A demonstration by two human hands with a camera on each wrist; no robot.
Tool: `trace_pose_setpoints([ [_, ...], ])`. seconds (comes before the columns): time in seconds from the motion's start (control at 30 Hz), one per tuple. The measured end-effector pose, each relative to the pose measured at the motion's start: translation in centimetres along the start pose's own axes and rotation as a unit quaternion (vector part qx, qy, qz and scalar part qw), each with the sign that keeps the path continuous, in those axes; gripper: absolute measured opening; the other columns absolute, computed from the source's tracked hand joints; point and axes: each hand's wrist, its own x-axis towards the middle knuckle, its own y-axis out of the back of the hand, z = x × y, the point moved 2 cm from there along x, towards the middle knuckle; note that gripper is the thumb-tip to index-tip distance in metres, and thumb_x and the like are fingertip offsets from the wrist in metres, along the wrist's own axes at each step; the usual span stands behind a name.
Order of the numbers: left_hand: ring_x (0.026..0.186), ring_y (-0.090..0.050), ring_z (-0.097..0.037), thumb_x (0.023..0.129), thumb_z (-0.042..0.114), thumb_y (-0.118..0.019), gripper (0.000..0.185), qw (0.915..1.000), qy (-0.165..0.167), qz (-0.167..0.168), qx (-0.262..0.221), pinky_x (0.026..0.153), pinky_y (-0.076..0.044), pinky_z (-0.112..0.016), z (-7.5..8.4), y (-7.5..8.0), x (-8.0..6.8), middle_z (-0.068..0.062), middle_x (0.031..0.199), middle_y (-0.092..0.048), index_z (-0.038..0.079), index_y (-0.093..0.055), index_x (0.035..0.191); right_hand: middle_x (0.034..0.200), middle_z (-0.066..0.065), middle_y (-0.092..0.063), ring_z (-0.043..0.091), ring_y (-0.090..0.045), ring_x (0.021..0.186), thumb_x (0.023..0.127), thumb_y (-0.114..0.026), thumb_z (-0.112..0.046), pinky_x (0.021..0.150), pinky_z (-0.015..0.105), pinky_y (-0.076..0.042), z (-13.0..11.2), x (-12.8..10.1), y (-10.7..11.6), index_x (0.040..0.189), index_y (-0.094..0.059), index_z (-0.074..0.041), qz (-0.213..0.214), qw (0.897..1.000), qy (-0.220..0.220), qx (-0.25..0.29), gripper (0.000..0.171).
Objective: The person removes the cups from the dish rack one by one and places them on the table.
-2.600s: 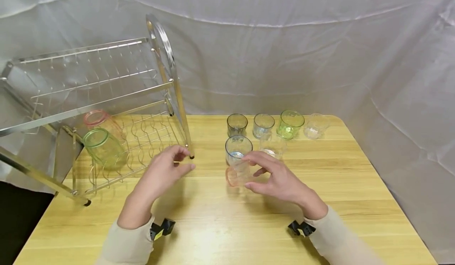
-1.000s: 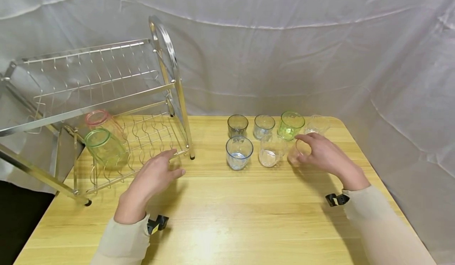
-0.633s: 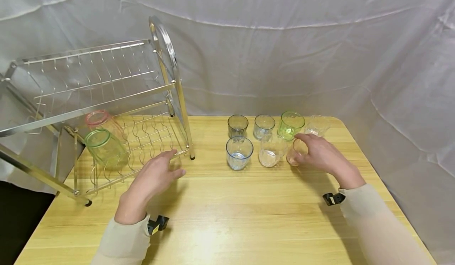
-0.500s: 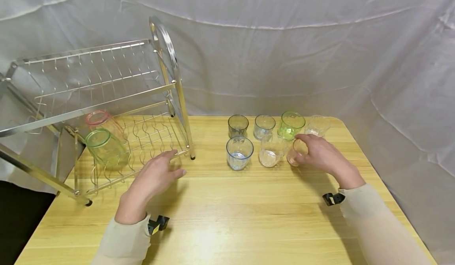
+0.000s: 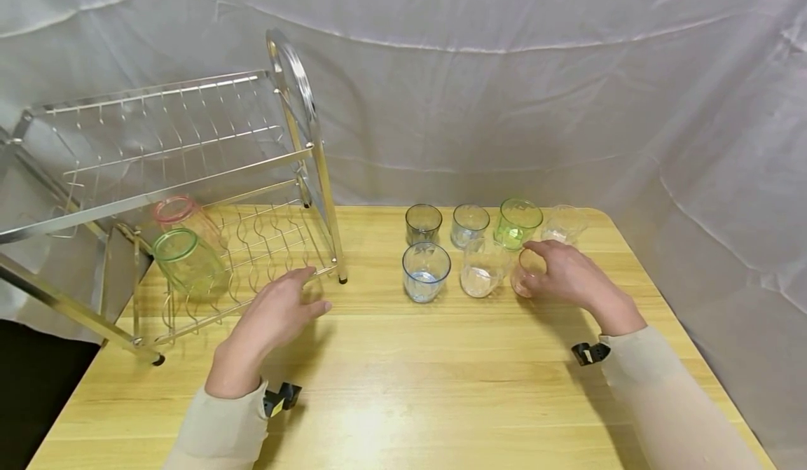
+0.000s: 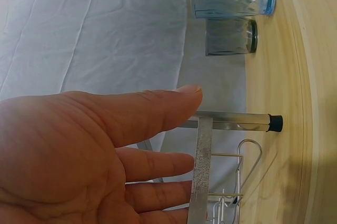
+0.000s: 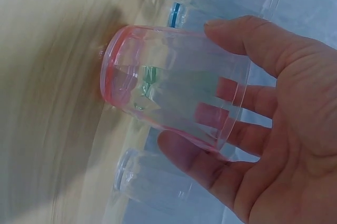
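Note:
My right hand [image 5: 570,274] holds a clear, pink-tinted drinking glass [image 7: 174,81] near its rim, thumb on one side and fingers round the other. This glass stands upright, its pink base right at the tabletop, at the right end of the front row. To its left are a clear glass [image 5: 480,274] and a blue-rimmed glass [image 5: 424,277]. My left hand [image 5: 274,323] hovers beside the wire rack's front right leg, fingers relaxed and holding nothing. In the left wrist view, a flat metal bar [image 6: 201,171] of the rack overlaps its fingertips.
Behind stand a dark glass [image 5: 422,228], a bluish glass [image 5: 468,230], a green glass [image 5: 517,228] and another clear glass [image 5: 561,225]. The two-tier metal rack [image 5: 160,193] at left holds a tilted pink glass [image 5: 189,221] and a green glass [image 5: 192,267]. A grey cloth [image 5: 479,106] hangs behind.
My right hand has carried the pink-tinted glass from in front of the blue-rimmed one to the row's right end and lowered it there. The left hand has drawn slightly back left.

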Motion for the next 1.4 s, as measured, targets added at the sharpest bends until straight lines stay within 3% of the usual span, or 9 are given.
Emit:
trace_pose_setpoints([
  [0.27, 0.150, -0.037, -0.052, 0.104, 0.034, -0.066, 0.075, 1.0000, 0.000, -0.004, 0.003, 0.122, -0.032, -0.068, 0.2, -0.2, 0.0, -0.027, 0.165, -0.037, 0.001, -0.034, 0.163, 0.153, 0.038, -0.046, 0.058, -0.045, 0.140, 0.098, -0.072, -0.039, 0.114, 0.072, -0.039, 0.2, -0.4, 0.2, 0.157, -0.044, 0.002, -0.011, 1.000, -0.003, 0.016, 0.077],
  [0.6, 0.152, -0.033, -0.053, 0.104, 0.036, -0.066, 0.075, 0.9999, 0.006, -0.010, 0.009, 0.123, -0.028, -0.069, 0.2, -0.1, 0.0, -0.028, 0.166, -0.035, 0.003, -0.033, 0.164, 0.152, 0.037, -0.047, 0.058, -0.046, 0.138, 0.098, -0.071, -0.035, 0.113, 0.072, -0.040, 0.2, -0.3, 0.1, 0.155, -0.048, 0.000, -0.018, 1.000, -0.006, 0.025, 0.070],
  [0.67, 0.148, -0.041, -0.051, 0.104, 0.036, -0.067, 0.076, 0.9999, 0.007, -0.012, 0.007, 0.121, -0.032, -0.068, 0.2, 0.0, 0.0, -0.029, 0.159, -0.046, 0.004, -0.034, 0.164, 0.152, 0.037, -0.048, 0.058, -0.047, 0.138, 0.098, -0.071, -0.035, 0.113, 0.072, -0.040, 0.2, -0.2, 0.1, 0.154, -0.048, 0.000, -0.018, 1.000, -0.006, 0.026, 0.070],
  [0.8, 0.115, -0.065, -0.041, 0.103, 0.038, -0.067, 0.076, 0.9999, 0.005, -0.015, 0.005, 0.110, -0.047, -0.063, 0.1, 0.4, 0.2, -0.025, 0.122, -0.069, 0.008, -0.034, 0.164, 0.152, 0.037, -0.048, 0.058, -0.047, 0.138, 0.098, -0.071, -0.034, 0.113, 0.072, -0.040, 0.2, -0.2, 0.2, 0.154, -0.049, 0.000, -0.018, 0.999, -0.007, 0.027, 0.069],
  [0.87, 0.113, -0.067, -0.041, 0.103, 0.039, -0.067, 0.075, 0.9999, 0.001, -0.012, 0.006, 0.109, -0.048, -0.064, -0.1, 0.7, 0.3, -0.025, 0.121, -0.070, 0.008, -0.035, 0.164, 0.151, 0.037, -0.049, 0.058, -0.047, 0.138, 0.098, -0.071, -0.034, 0.113, 0.071, -0.041, 0.2, -0.3, 0.2, 0.154, -0.049, 0.000, -0.018, 0.999, -0.008, 0.027, 0.069],
  [0.9, 0.118, -0.066, -0.044, 0.104, 0.040, -0.066, 0.074, 0.9999, -0.003, -0.007, 0.008, 0.110, -0.047, -0.065, -0.2, 1.0, 0.4, -0.026, 0.133, -0.067, 0.008, -0.036, 0.164, 0.151, 0.037, -0.049, 0.058, -0.047, 0.138, 0.098, -0.070, -0.033, 0.113, 0.071, -0.041, 0.2, -0.3, 0.2, 0.154, -0.049, 0.000, -0.018, 0.999, -0.008, 0.028, 0.069],
  [0.97, 0.138, -0.054, -0.049, 0.104, 0.039, -0.065, 0.071, 0.9998, -0.013, 0.009, 0.015, 0.116, -0.040, -0.069, -0.5, 1.6, 0.4, -0.025, 0.155, -0.053, 0.007, -0.039, 0.162, 0.151, 0.037, -0.049, 0.058, -0.047, 0.138, 0.098, -0.071, -0.032, 0.113, 0.071, -0.041, 0.2, -0.3, 0.2, 0.154, -0.049, 0.000, -0.017, 0.999, -0.008, 0.030, 0.068],
  [1.03, 0.142, -0.049, -0.052, 0.105, 0.038, -0.064, 0.069, 0.9995, -0.011, 0.024, 0.018, 0.117, -0.038, -0.070, -0.8, 2.3, 0.5, -0.025, 0.161, -0.046, 0.007, -0.040, 0.161, 0.151, 0.037, -0.049, 0.058, -0.047, 0.138, 0.098, -0.071, -0.032, 0.113, 0.071, -0.040, 0.2, -0.2, 0.1, 0.154, -0.049, 0.000, -0.015, 0.999, -0.006, 0.031, 0.068],
  [1.4, 0.132, -0.048, -0.062, 0.102, 0.025, -0.065, 0.065, 0.9880, 0.018, 0.125, 0.089, 0.107, -0.038, -0.077, -4.4, 10.1, 1.0, -0.034, 0.154, -0.046, 0.003, -0.042, 0.159, 0.152, 0.038, -0.048, 0.058, -0.046, 0.139, 0.098, -0.071, -0.034, 0.115, 0.071, -0.039, 0.3, 0.2, -0.1, 0.155, -0.047, 0.000, -0.016, 0.999, -0.001, 0.038, 0.070],
])
